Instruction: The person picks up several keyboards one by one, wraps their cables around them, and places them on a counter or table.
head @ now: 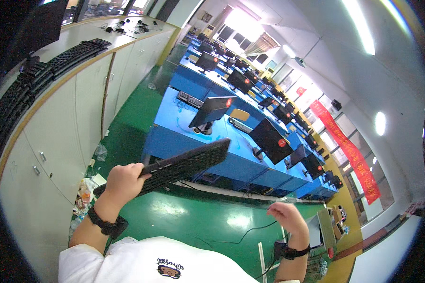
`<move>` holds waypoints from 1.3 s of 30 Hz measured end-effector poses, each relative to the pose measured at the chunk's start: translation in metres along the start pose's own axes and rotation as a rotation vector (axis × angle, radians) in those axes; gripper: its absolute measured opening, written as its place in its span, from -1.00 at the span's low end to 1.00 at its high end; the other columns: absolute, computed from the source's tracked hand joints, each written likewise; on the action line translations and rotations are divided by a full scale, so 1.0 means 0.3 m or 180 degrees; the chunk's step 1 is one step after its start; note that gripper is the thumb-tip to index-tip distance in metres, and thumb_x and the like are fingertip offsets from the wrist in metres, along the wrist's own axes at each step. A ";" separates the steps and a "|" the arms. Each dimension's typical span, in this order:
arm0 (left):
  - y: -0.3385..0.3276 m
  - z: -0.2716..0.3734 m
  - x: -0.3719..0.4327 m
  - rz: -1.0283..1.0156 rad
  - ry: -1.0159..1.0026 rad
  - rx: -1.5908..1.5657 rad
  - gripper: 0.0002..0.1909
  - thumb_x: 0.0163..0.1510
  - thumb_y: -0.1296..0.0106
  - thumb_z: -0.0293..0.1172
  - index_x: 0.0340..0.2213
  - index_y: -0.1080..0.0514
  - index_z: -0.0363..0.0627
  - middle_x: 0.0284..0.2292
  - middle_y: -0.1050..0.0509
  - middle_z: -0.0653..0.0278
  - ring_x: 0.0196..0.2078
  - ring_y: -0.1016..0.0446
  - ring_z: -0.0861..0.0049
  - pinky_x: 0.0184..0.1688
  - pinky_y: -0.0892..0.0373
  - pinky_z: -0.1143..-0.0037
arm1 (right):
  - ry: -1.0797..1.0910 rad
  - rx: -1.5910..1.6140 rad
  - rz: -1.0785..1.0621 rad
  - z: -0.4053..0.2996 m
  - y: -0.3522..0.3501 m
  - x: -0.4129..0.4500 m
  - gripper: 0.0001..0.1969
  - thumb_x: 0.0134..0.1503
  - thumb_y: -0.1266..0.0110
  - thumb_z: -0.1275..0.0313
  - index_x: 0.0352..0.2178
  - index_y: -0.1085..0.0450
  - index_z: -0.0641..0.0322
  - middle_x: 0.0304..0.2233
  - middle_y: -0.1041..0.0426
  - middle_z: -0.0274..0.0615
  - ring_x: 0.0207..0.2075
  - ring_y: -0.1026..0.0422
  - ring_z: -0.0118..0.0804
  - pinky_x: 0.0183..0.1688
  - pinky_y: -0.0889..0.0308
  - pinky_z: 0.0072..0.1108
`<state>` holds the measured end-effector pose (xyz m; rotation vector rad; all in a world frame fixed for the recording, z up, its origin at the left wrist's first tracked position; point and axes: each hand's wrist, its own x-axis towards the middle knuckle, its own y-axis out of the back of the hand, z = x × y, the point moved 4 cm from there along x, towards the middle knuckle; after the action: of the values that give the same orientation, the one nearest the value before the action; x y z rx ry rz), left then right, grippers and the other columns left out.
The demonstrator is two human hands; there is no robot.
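Note:
My left hand [124, 184] grips a black computer keyboard [187, 164] by its edge, thumb against the key side. The keyboard is held tilted in the air, its far end raised in front of a blue desk [194, 143]. Loosely bent, with nothing visible in it, my right hand [287, 215] hangs over the green floor at the right. A dark cable [246, 233] on the floor runs up behind that hand in the view. Both wrists wear black straps with small boxes.
White cabinets [62, 122] line the left side, with stacked black keyboards [62, 58] and several computer mice [120, 26] on top. Litter [83, 201] lies at their base. Rows of blue desks carry monitors [214, 109]. White bars [262, 260] stand by my right arm.

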<state>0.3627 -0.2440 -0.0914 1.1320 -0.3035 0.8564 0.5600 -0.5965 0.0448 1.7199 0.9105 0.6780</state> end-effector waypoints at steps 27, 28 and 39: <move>0.205 -0.106 0.015 0.1106 0.0167 -0.0366 -0.73 -0.18 -0.17 -0.41 -0.39 -0.38 -0.21 -0.55 -0.44 0.11 -0.49 -0.45 0.20 -0.47 -0.34 0.38 | 0.0614 0.0357 -0.0922 -0.124 -0.419 0.267 -0.81 0.16 0.10 0.33 -0.43 -0.27 0.24 -0.60 -0.36 -0.13 -0.56 -0.36 -0.23 -0.50 -0.25 -0.46; 0.213 -0.093 0.029 0.1152 -0.0146 -0.0026 -0.76 -0.20 -0.16 -0.44 -0.42 -0.38 -0.19 -0.56 -0.43 0.13 -0.50 -0.43 0.20 -0.47 -0.33 0.37 | 0.0810 -0.0215 -0.0861 -0.183 -0.376 0.255 -0.80 0.14 0.08 0.30 -0.44 -0.26 0.23 -0.63 -0.35 -0.10 -0.58 -0.36 -0.14 -0.54 -0.24 -0.41; 0.043 0.054 0.019 -0.0388 -0.2055 0.0149 -0.87 -0.19 -0.04 -0.38 -0.64 -0.28 -0.05 -0.72 -0.28 0.32 -0.64 -0.34 0.37 -0.54 -0.28 0.44 | 0.1520 -0.1248 -0.0163 -0.260 -0.070 0.471 -0.61 -0.04 -0.06 0.06 -0.58 -0.27 0.19 -0.67 -0.33 -0.05 -0.55 -0.36 0.05 -0.53 -0.25 -0.30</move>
<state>0.3601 -0.2537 -0.0724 1.4382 -0.7387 0.3710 0.5711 -0.4341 0.0510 1.2008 1.0557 1.1782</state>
